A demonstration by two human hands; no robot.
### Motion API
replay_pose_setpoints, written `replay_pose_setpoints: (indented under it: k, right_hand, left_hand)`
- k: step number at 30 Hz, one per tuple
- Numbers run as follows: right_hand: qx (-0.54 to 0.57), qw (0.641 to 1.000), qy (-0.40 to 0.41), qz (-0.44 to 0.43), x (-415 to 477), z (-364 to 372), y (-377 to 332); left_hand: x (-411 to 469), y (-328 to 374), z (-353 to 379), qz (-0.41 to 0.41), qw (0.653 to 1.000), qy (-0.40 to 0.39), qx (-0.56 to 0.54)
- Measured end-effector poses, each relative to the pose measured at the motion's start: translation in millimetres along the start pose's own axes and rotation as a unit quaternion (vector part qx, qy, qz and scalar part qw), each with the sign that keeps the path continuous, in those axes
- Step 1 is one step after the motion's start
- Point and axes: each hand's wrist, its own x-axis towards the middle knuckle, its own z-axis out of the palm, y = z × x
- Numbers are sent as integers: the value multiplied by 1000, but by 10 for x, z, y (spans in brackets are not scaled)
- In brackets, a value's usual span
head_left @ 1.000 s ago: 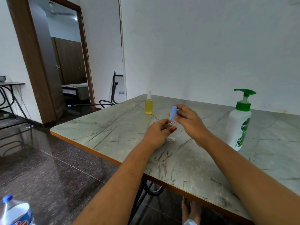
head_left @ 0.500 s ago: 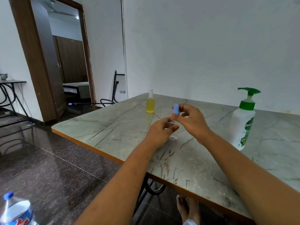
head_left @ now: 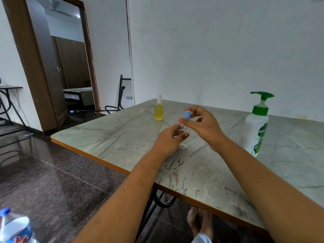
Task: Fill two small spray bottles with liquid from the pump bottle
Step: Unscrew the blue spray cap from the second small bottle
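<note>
A small clear spray bottle stands on the marble table, held around its body by my left hand. Just above its neck, my right hand pinches the bottle's blue cap; whether the cap still touches the neck I cannot tell. A second small spray bottle with yellow liquid and a white nozzle stands further back, untouched. The white pump bottle with a green pump head stands to the right of my right hand.
The table's orange front edge runs diagonally near my forearms. A plastic water bottle with a blue cap sits at the lower left. A doorway opens at the back left; bare feet show under the table.
My right hand has turned and lifted the blue cap slightly above the clear bottle's neck. My left hand keeps its hold on the bottle.
</note>
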Motion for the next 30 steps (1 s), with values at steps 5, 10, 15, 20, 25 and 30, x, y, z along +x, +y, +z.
replay_pose_setpoints:
  k: [5, 10, 15, 20, 25, 30]
  right_hand:
    - [-26, 1000, 18, 0, 20, 51, 13]
    - [56, 997, -52, 20, 23, -30, 12]
    - [103, 989, -102, 41, 39, -77, -18]
    - [-3, 999, -49, 2, 23, 24, -3]
    - [-78, 997, -9, -10, 46, 64, 21]
    - [-6, 1000, -16, 1, 62, 9, 5]
  left_hand:
    - [-4, 13, 7, 3, 1000, 0, 10]
    - [11, -8, 16, -5, 1000, 8, -2]
    - [13, -20, 19, -11, 1000, 4, -2]
    - [-13, 21, 5, -2, 1000, -1, 20]
    - [-6, 27, 9, -4, 1000, 3, 24]
    - [-6, 31, 14, -5, 1000, 4, 15]
